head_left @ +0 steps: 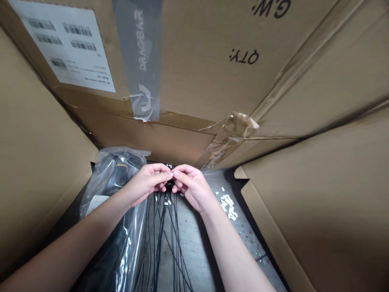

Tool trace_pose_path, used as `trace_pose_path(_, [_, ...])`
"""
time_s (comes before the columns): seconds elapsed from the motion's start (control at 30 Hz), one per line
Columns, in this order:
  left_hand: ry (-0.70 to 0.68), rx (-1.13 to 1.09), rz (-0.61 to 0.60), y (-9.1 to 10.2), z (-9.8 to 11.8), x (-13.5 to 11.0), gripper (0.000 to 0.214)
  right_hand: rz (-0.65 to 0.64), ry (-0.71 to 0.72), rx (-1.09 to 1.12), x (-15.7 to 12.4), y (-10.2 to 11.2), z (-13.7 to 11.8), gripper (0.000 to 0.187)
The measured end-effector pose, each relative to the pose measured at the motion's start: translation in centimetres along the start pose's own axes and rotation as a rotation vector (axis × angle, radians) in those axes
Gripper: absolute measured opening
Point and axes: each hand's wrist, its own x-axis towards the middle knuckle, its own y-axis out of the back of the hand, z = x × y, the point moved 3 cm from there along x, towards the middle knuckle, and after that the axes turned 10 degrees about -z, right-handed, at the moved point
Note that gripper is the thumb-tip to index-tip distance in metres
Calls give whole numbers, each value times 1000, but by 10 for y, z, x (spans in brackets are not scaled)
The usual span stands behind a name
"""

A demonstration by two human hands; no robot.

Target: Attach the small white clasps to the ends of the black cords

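We're looking down between tall cardboard flaps (319,211), and the action is sitting dead centre! The left hand (146,184) and the right hand (191,188) are coming together fingertip to fingertip, both curled closed, and they are pinching the gathered top of a spray of thin black cables (162,231). Exactly how many strands each hand is gripping, we cannot tell: the fingers are hiding that spot. From the pinch, the cables are running away toward 6 o'clock, their long axis lying straight down the view and fanning out between the 2 forearms. Neither hand is nearer: the strands are rising to meet both at the middle. Tiny white tags (166,202) are clinging to the strands just below the fingers. Out at 9 o'clock, a clear plastic bag (114,202) holding something dark is leaning just beside the left forearm, while a scatter of white scraps (227,205) is lying at 3 o'clock, beyond the right wrist. Up at 11 o'clock, a barcode label (62,50) is sitting on the cardboard wall (194,65), with grey DRAGBAR tape (142,56) running down it at 12 o'clock.
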Motion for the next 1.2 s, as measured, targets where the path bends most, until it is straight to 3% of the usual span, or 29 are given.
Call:
trace_pose_path(0.4, [-63,90,-11,1,-1,2,35,7,-22,62,-1,-1,-3,26])
trace_pose_path(1.0, [-163,252,114,5,1,2,25,-37,-11,11,-1,0,-1,24])
trace_pose_path(1.2, [-203,277,180,7,2,1,28,-67,-38,-5,-4,-3,-1,31])
